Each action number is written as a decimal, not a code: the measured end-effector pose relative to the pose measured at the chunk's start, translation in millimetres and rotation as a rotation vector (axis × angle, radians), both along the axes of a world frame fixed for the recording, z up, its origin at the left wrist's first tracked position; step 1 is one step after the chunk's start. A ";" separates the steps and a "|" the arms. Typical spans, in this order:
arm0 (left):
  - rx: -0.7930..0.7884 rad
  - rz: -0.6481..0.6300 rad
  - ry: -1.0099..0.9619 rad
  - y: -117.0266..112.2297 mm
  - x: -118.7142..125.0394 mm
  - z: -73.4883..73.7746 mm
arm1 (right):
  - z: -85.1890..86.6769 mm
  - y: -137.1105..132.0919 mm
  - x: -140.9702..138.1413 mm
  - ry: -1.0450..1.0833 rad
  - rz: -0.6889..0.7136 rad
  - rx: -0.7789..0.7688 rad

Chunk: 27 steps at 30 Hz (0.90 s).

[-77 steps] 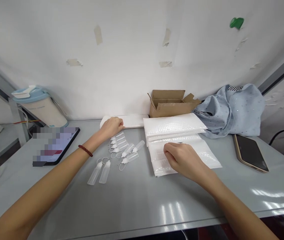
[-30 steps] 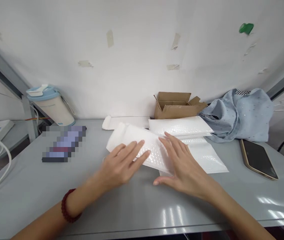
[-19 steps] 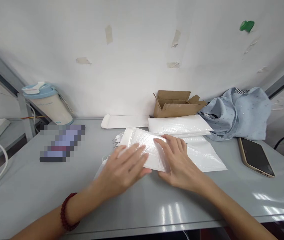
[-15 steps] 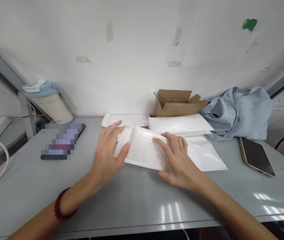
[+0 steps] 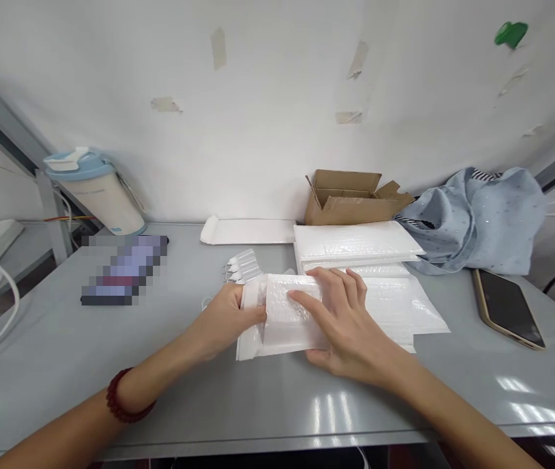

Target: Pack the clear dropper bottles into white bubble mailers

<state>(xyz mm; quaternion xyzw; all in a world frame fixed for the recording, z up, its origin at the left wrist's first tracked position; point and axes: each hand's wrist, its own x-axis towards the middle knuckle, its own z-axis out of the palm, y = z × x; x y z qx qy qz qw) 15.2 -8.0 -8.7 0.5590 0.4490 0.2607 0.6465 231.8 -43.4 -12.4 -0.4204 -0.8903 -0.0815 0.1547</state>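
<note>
Between my hands, over the middle of the grey table, is a white bubble mailer (image 5: 284,335). My left hand (image 5: 221,322) pinches its left, flap end, thumb on top and fingers underneath. Across the right part of the same mailer lies my right hand (image 5: 339,319), its index finger and thumb gripping it from above and below. Just behind the mailer sits a small bundle of clear, thin tube-like pieces (image 5: 243,266) that I cannot name for certain. More white bubble mailers (image 5: 355,241) are stacked behind my right hand, and others spread out beneath it.
A single white mailer (image 5: 253,232) lies along the wall. Next to it stand an open cardboard box (image 5: 355,210) and a light blue cloth bag (image 5: 492,221). A phone (image 5: 509,306) lies at the right. On the left are a tumbler (image 5: 99,192) and a pixelated dark-edged object (image 5: 126,270).
The mailer's left end has come down and toward me, uncovering the clear pieces behind it. My left hand has lowered and closed on the flap end. My right hand stays about where it was.
</note>
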 end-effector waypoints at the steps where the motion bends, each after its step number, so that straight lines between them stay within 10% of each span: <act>1: 0.018 0.005 0.022 -2.8 2.5 -0.7 | -0.3 -1.4 -1.1 -0.005 0.010 0.000; 19: 0.172 -0.002 0.177 -3.4 7.0 -13.1 | -4.3 -5.8 -7.4 0.024 0.139 0.022; 24: 0.184 -0.207 0.282 14.4 -19.0 11.1 | 6.9 -2.2 2.4 0.075 0.123 0.028; 27: 0.290 -0.082 0.444 29.3 -47.9 29.8 | 14.0 0.0 9.6 0.093 0.084 0.029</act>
